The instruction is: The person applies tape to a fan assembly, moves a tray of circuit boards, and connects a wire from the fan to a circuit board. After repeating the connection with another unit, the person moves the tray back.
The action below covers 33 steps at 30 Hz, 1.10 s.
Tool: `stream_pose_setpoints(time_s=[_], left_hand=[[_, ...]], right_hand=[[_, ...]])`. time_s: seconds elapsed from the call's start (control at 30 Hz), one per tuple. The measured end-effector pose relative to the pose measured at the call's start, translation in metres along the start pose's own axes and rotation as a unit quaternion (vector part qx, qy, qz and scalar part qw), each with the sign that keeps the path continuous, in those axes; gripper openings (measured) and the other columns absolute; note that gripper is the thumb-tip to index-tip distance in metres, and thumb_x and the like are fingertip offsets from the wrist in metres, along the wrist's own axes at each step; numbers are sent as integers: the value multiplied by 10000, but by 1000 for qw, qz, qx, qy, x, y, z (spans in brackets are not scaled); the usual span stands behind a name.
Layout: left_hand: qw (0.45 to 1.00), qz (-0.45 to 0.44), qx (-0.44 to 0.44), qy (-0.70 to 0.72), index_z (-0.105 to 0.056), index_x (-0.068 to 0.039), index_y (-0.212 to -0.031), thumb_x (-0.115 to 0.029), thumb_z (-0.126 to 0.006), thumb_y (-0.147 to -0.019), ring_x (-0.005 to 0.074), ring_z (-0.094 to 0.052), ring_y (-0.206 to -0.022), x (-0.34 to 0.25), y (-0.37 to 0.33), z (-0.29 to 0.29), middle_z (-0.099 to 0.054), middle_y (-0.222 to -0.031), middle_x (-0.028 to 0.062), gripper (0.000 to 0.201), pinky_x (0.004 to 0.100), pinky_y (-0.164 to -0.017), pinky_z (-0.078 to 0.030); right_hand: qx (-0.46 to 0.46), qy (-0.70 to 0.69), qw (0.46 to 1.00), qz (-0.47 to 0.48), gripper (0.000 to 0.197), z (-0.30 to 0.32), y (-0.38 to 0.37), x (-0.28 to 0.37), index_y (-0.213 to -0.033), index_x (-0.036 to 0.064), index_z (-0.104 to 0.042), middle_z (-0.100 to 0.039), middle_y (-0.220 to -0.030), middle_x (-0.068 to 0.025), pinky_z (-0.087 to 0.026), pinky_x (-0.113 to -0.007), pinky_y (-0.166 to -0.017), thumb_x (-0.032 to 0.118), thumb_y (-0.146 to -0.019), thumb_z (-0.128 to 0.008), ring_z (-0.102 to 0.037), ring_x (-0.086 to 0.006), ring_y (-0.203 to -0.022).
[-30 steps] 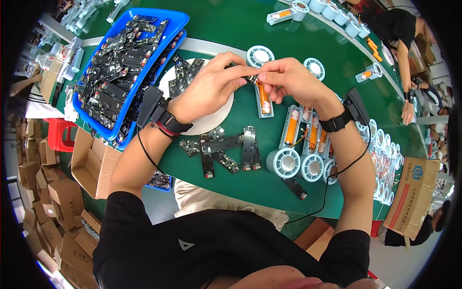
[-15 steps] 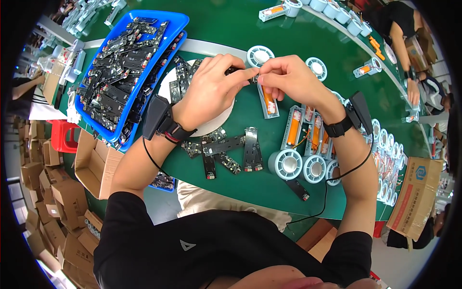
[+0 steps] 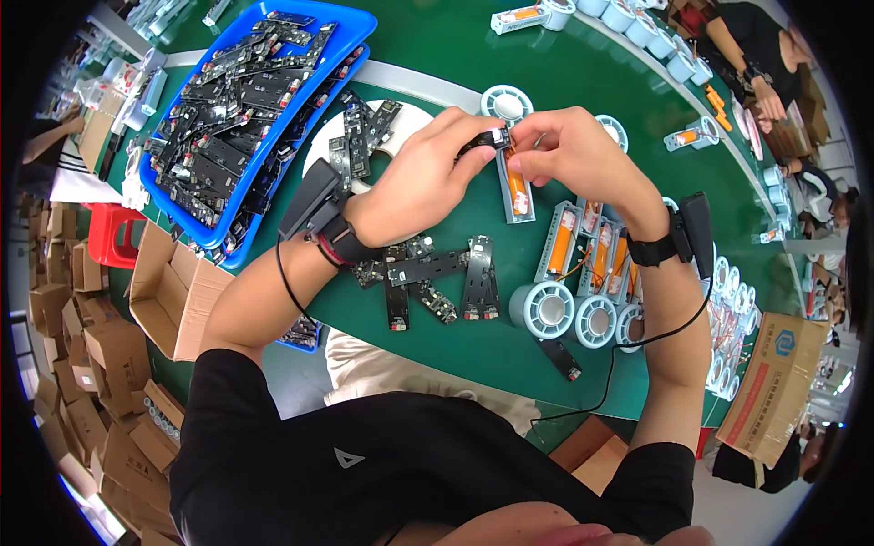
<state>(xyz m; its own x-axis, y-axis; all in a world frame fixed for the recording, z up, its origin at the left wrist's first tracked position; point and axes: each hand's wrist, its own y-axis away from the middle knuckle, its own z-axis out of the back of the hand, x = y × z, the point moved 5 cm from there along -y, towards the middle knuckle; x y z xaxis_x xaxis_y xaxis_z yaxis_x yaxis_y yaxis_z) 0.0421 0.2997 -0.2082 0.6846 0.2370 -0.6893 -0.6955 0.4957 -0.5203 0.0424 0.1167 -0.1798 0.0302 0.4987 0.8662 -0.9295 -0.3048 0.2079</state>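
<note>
Between thumb and fingers my left hand point(image 3: 419, 177) grips a black circuit board point(image 3: 496, 137), its pale connector end facing right. My right hand point(image 3: 583, 164) is pinched close beside that end; whatever its fingertips hold is too small to make out. Under both hands lies a light grey-blue handheld fan housing point(image 3: 507, 102) with a round head at the far end and an orange battery point(image 3: 517, 189) in its open handle. Loose circuit boards point(image 3: 428, 270) lie in a pile nearer to me, and more rest on a white round disc point(image 3: 414, 118) behind my left hand.
Stacked blue trays point(image 3: 364, 27) full of boards stand at the left. More fan housings point(image 3: 543, 309) with batteries and wires line up by my right forearm. A black cable point(image 3: 612, 382) trails from my right wrist. Cardboard boxes point(image 3: 774, 387) flank the table; co-workers sit beyond.
My hands have moved slightly right and drawn a little apart at the fingertips. The board's connector end now shows in my left hand. The view has shifted a little.
</note>
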Motion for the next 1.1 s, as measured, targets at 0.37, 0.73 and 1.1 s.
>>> stream_pose_setpoints(time_s=[0.37, 0.73, 1.1], left_hand=[[894, 308, 69, 318, -544, 8, -1311, -144, -597, -1038, 90, -587, -740, 9, 7, -17, -598, -970, 30, 316, 250, -578, -484], [834, 396, 119, 365, -532, 62, -1271, -188, -578, -1048, 98, -568, -661, 10, 13, -25, -600, -913, 45, 338, 257, -499, -461], [835, 403, 129, 351, -534, 63, -1266, -177, -571, -1048, 97, -570, -651, 11, 11, -25, -599, -898, 51, 326, 258, -490, -459]], right_hand=[[-117, 240, 946, 185, 115, -6, 4, 8, -991, 6, -703, -714, -821, -88, -529, -300, -602, 49, -891, -742, -668, -171, -665], [-122, 490, 841, 194, 44, -26, 17, 27, -922, 27, -714, -664, -864, -123, -543, -432, -653, 38, -886, -692, -669, -350, -726], [-158, 426, 869, 197, 69, -18, 10, 17, -954, 31, -723, -673, -876, -132, -544, -434, -662, 51, -895, -693, -674, -360, -746]])
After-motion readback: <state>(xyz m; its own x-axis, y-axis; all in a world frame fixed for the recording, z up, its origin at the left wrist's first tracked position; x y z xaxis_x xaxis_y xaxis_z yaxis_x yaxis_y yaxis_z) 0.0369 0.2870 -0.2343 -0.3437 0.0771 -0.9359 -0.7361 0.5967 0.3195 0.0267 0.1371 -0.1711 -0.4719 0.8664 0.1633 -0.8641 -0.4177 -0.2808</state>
